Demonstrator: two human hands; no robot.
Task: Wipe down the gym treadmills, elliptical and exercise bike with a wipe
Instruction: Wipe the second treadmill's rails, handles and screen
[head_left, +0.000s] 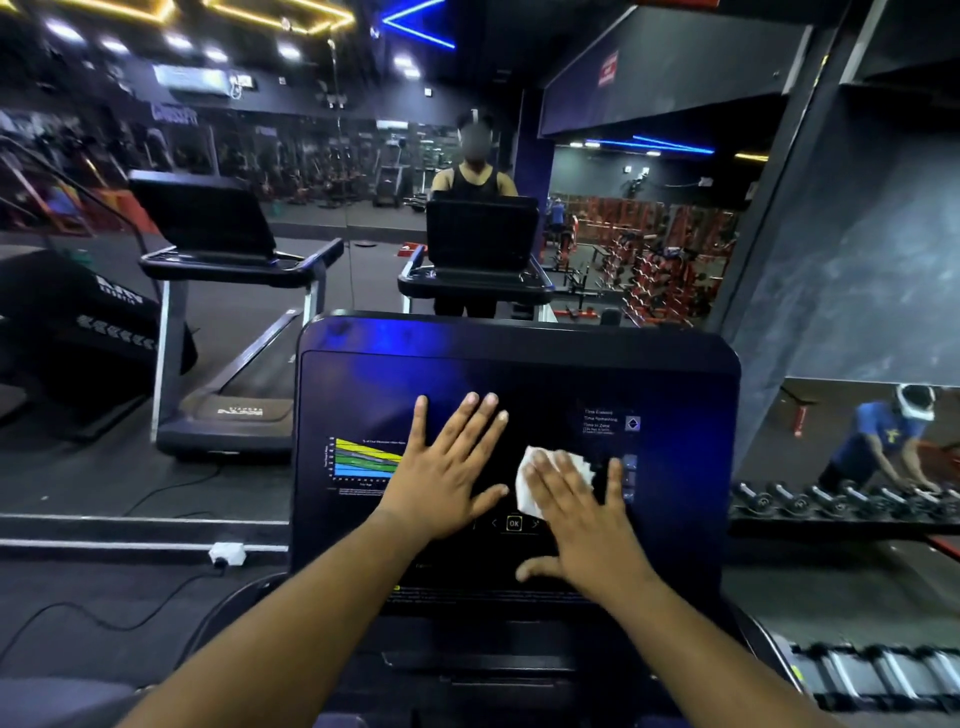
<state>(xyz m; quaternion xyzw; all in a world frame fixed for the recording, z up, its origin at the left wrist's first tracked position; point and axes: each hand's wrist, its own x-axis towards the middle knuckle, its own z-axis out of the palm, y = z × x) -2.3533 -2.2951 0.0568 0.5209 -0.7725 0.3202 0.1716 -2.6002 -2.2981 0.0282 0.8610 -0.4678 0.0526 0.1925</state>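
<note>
Two hands on one console (675, 395), both yours. Your left hand (441, 478) lies flat on the dark panel, fingers spread and straight, holding nothing. Your right hand (582, 519) presses one white wipe (527, 488) flat against the panel with straight fingers, thumb stuck out low toward you; most of the wipe is hidden under your palm, only its left edge and a bit past your fingertips show. One coloured chart (363, 460) sits on the console left of your left hand, partly covered by it; its text is too small to read. One OK button (514, 523) shows between your two hands, flanked by arrow marks. Small white text at the console's upper right is blurry.

Beyond the console, a mirror shows two treadmills: one treadmill (228, 291) to the left and one reflected treadmill (480, 260) straight behind with one person (474, 179) standing at it, lower body hidden. Right of the console, one dumbbell rack (831, 506), cut off at the frame edge, count unclear. One more person in blue (883, 447) bends over that rack. One white power adapter (227, 554) lies on the floor left of the console.
</note>
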